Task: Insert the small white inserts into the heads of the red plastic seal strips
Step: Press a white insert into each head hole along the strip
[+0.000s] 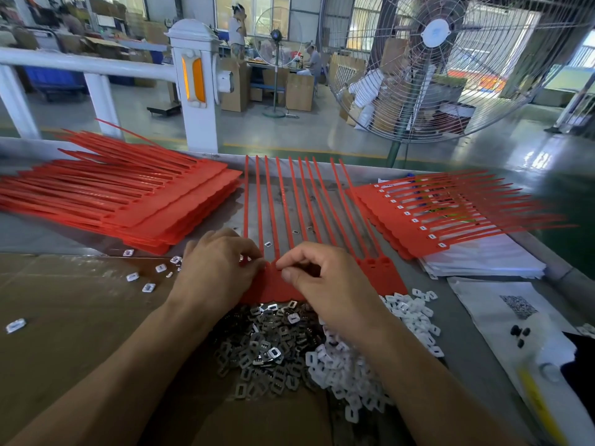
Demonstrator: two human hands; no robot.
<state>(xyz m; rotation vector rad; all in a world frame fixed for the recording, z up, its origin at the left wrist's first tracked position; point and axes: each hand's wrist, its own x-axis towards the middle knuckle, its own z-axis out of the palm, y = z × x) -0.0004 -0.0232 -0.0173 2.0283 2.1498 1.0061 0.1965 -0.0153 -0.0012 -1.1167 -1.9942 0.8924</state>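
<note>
A joined row of red seal strips (pixel 383 275) lies in front of me, tails pointing away. My left hand (pixel 215 268) rests on the row's left end, fingertips pinching at a head. My right hand (pixel 322 275) hovers over the middle heads with thumb and forefinger pinched together; whatever they hold is too small to see. A heap of white inserts (pixel 347 371) lies below my right wrist, beside a heap of grey metal clips (pixel 270 346).
A stack of red strips (pixel 135 201) lies at the left. A finished-looking stack with white inserts in its heads (pixel 428 217) lies at the right, on white bags (pixel 489 259). Loose inserts (pixel 148 275) dot the cardboard. A large fan (pixel 434 59) stands behind.
</note>
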